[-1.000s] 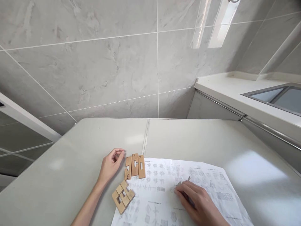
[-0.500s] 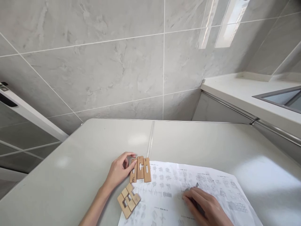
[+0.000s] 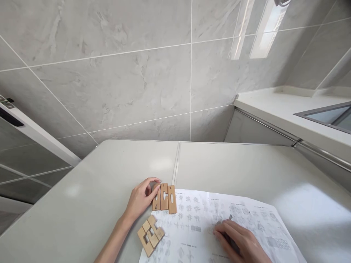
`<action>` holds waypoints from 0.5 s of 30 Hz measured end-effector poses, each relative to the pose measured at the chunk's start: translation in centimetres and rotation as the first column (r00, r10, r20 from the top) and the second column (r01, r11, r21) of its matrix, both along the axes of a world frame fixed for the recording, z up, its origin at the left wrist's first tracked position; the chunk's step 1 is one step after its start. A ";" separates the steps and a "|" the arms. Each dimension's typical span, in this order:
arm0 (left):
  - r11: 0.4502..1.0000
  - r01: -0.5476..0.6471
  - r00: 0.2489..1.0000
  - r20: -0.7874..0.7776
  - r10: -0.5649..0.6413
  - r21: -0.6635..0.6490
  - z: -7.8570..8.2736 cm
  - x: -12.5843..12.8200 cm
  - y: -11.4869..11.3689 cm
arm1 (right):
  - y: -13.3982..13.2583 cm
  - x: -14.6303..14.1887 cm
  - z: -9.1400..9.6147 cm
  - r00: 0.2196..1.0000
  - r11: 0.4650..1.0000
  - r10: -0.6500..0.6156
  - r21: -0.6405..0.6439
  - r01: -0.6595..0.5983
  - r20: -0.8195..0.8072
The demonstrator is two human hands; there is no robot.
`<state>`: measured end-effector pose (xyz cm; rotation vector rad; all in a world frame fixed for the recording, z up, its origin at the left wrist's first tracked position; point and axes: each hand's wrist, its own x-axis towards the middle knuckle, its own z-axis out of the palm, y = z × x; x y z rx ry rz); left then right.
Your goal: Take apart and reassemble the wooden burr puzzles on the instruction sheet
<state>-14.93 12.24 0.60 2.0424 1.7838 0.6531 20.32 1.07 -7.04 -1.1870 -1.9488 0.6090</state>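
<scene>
My left hand (image 3: 143, 195) is closed on the leftmost of three flat wooden puzzle pieces, thumb on its face and fingers at its far end. That held wooden piece (image 3: 156, 205) has a slot and a dark mark near its lower end. Beside it lie a middle wooden piece (image 3: 164, 204) marked 1 and a right wooden piece (image 3: 172, 208) marked 2, both with cut-outs. Closer to me sits a joined cluster of wooden pieces (image 3: 148, 249). My right hand (image 3: 240, 237) rests curled on a printed sheet (image 3: 201, 241), dark bits showing around its fingers; what it holds is unclear.
The pale table (image 3: 82, 197) has a seam (image 3: 177, 157) running to its far edge. Behind it rises a grey tiled wall (image 3: 137, 87). A white counter (image 3: 265, 102) stands at the right, and a white-framed panel (image 3: 55, 142) at the left.
The leftmost wooden piece has slid slightly away from me against the middle one, with my left hand on it. My right hand keeps its place. The view has shifted a little.
</scene>
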 end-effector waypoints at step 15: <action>0.998 -0.041 0.937 -0.347 0.021 -0.048 4.4 4.3 -3.3 | 0.1 0.2 0.0 1.000 0.997 0.027 -0.078 -0.028 -0.007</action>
